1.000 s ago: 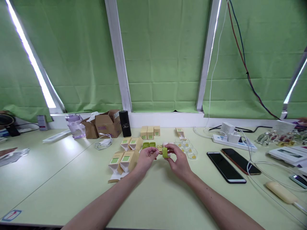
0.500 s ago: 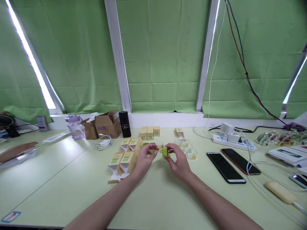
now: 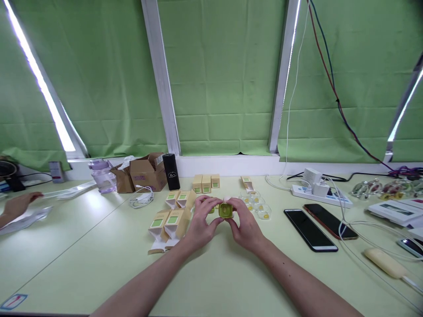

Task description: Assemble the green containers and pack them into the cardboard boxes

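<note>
A small square olive-green container is held up between my two hands, its hollow inside facing me. My right hand pinches it from the right with thumb and fingers. On the other side my left hand closes on it, thumb at the lower left edge. Part of another green piece shows behind my left fingers, mostly hidden. Left of my hands stand several small kraft boxes with green labels and open flaps. Just beyond my right hand lie several clear round plastic cups with yellow spots inside.
Three closed kraft boxes and one open box stand farther back. Two phones and a power strip with cables lie right. Another person's hand is over plastic film at left, beyond a purple bottle.
My left hand has moved right to meet the green container, which has turned so its hollow side faces me. The other person's hand has drawn left and changed pose.
</note>
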Available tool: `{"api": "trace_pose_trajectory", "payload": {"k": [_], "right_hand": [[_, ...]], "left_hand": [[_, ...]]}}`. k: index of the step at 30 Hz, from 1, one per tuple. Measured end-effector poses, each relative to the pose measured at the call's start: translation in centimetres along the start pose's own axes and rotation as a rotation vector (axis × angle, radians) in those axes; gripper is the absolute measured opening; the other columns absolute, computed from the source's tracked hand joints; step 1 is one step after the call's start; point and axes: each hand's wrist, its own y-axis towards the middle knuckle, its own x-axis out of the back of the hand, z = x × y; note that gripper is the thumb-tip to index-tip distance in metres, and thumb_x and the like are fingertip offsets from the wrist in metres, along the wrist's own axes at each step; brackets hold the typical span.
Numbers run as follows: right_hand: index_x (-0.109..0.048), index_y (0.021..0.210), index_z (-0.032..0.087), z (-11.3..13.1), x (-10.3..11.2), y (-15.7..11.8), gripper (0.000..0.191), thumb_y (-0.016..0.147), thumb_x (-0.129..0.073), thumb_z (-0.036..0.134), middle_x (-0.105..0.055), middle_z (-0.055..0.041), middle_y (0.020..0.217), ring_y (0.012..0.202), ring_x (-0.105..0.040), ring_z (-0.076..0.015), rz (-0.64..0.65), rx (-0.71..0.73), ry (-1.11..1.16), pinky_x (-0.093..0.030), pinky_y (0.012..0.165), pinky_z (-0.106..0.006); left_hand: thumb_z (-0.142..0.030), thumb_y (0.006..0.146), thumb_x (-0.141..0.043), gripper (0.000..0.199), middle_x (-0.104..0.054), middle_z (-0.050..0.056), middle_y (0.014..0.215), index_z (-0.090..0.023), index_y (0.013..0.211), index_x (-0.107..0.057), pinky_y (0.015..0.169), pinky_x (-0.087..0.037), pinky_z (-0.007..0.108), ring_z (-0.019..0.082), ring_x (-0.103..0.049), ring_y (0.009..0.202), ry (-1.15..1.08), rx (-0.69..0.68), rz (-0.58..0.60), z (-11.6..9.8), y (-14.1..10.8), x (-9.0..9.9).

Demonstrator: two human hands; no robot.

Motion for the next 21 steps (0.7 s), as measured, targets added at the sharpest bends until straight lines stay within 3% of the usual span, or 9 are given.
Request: {"api": "trace_pose_trajectory", "payload": {"k": [6,21], "right_hand": [[-0.053,0.132,0.026,0.05,0.37,0.25,0.041,0.096,-0.05,0.008,-0.06,-0.0155,0.132,0.129,-0.059,-0.0295,0.015,0.059,-0.051,-0.059,0.101,-0.05],[-0.054,0.137,0.025,0.13,0.38,0.47,0.044,0.098,-0.047,0.006,-0.059,-0.0179,0.134,0.119,-0.064,-0.03,0.044,0.133,-0.141,-0.062,0.092,-0.046]], "left_hand": [[-0.018,0.088,-0.073,0.042,-0.07,0.01,0.121,-0.025,0.129,-0.065,0.105,-0.048,0.052,0.031,-0.052,0.123,-0.002,-0.02,-0.036,0.09,0.04,0.06],[-0.019,0.09,-0.069,0.04,-0.07,0.01,0.121,-0.025,0.13,-0.066,0.104,-0.049,0.052,0.031,-0.054,0.121,0.012,-0.04,-0.052,0.08,-0.1,0.13]]}}
